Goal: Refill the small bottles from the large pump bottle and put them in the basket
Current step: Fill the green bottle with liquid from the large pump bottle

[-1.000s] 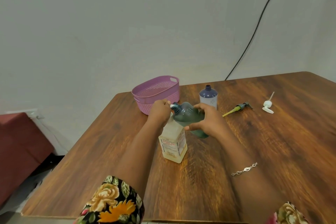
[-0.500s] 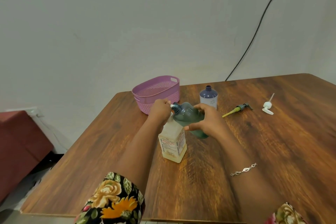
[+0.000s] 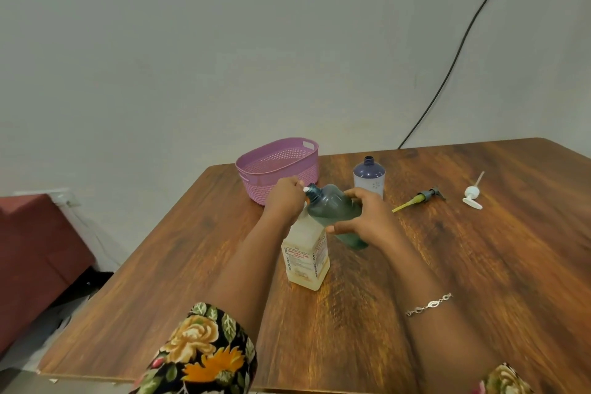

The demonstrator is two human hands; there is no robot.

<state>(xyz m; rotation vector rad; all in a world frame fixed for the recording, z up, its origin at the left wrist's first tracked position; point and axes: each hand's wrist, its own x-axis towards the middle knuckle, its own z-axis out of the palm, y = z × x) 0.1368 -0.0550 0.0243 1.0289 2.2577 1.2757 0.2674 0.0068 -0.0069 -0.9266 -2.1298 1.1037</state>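
Right hand (image 3: 367, 217) wraps the green bottle (image 3: 335, 211) around its middle, holding it off the table (image 3: 479, 265); left hand (image 3: 284, 201) is curled over the top of the pump bottle (image 3: 307, 256), hiding the pump head, with only the white spout (image 3: 306, 189) showing at its knuckles.

The green bottle is steeply tilted; its long axis runs from the open mouth, which points away from the right hand at the spout and the left hand, down to the base, which sticks out on the near side of the right hand. The mouth touches or nearly touches the spout; which cannot be told.

Risks, as judged: the mouth is narrow, so a small slip of either hand could send a stroke of liquid down the outside; a sideways push could tip the pump bottle, which is steadied only from above; its liquid looks low, so the pump may draw air.

Beyond the left hand stands the basket (image 3: 278, 163); beyond the right, an uncapped purple bottle (image 3: 369, 177).
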